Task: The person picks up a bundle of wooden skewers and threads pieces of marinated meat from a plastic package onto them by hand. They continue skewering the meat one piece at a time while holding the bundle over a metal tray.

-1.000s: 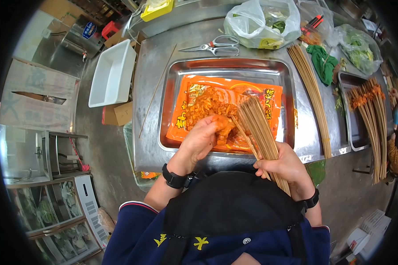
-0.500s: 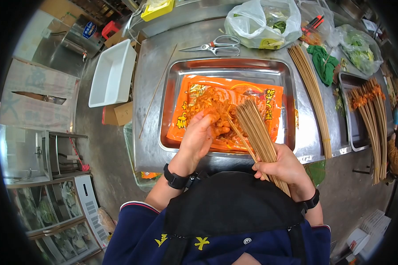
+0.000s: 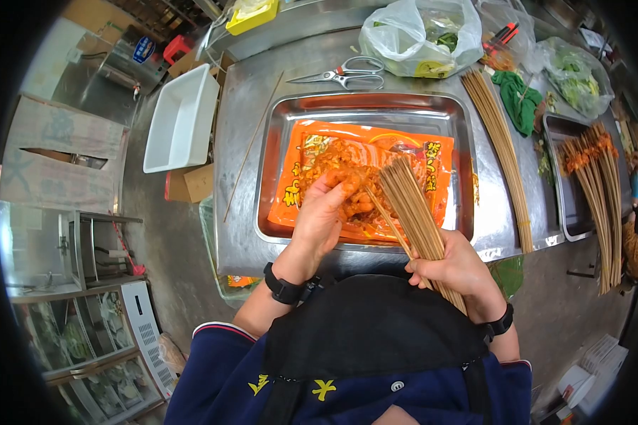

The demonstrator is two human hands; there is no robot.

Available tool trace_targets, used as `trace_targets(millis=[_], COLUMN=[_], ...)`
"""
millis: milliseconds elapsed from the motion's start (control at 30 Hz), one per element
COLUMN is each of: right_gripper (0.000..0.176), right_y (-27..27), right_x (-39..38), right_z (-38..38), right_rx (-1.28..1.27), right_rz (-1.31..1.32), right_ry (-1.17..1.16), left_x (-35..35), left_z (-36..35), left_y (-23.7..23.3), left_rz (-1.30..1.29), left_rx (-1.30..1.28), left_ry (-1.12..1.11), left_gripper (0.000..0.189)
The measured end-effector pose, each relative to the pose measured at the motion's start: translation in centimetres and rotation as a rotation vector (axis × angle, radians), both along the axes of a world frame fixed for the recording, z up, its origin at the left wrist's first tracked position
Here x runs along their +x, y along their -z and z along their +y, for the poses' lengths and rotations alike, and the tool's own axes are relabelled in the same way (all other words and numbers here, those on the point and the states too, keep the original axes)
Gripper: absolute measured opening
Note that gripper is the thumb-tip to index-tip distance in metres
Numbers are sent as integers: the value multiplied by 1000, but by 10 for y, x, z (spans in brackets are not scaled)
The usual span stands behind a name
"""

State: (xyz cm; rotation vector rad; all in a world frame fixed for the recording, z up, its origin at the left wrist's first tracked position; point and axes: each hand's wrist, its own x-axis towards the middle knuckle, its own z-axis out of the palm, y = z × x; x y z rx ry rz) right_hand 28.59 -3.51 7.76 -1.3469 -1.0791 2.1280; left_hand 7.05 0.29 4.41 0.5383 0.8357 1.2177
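My right hand (image 3: 450, 265) is wrapped round a thick bundle of wooden skewers (image 3: 412, 205), which slants up and left over the tray. One skewer (image 3: 388, 219) stands apart from the bundle, its tip reaching my left fingers. Above the orange meat, my left hand (image 3: 322, 216) is closed, its sauce-coated fingers pinching a piece of marinated meat at that tip; the exact grip is partly hidden. Beneath lies a heap of red-orange marinated meat (image 3: 333, 157) on an orange printed plastic bag (image 3: 285, 202). Both rest in a metal tray (image 3: 376, 99).
Scissors (image 3: 347, 74) and a lone skewer (image 3: 252, 152) lie on the steel table (image 3: 244, 85). To the right are more skewers (image 3: 500, 156), a green cloth (image 3: 516, 103) and a second tray (image 3: 571, 205) with loaded skewers (image 3: 595, 170). Plastic bags (image 3: 422, 39) stand behind; a white bin (image 3: 181, 120) is left.
My left hand has shifted very slightly, its fingers still at the skewer tip. The right hand and its bundle are almost unmoved.
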Motion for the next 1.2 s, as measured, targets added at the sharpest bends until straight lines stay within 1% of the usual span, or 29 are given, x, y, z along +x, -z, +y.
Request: trace_targets(millis=[200,300,367,500,567,667,733,800,867,1067,1200], right_gripper=[16,16,16,16,16,17,18,19,18,19,18], right_y=[-6,-4,-3,-3,-2,-1,-1,-2,0,-1,1], right_x=[-1,1,1,2,2,2,2,2,2,3,3], right_z=[1,2,1,2,2,2,2,1,2,1,0], right_rx=[-7,-2,4,-1,-11,-30,-38,-58,-48,-37,-40], right_rz=[-24,-12,0,37,38,56,70,76,60,37,70], right_ry=[30,27,23,14,8,-6,-11,32,32,39,30], left_x=[8,13,12,10,6,5,1,3,6,6,7], left_z=[-1,1,2,3,2,3,2,3,1,0,1], left_y=[4,4,4,4,5,3,-1,-1,0,0,4], left_rz=[-14,15,49,50,32,50,47,40,28,-15,24], left_rx=[19,47,38,30,19,25,22,20,-18,-37,-46], left_ry=[-19,-69,-22,-6,80,100,102,114,61,86,79], left_gripper=[22,21,21,21,21,21,21,21,22,24,25])
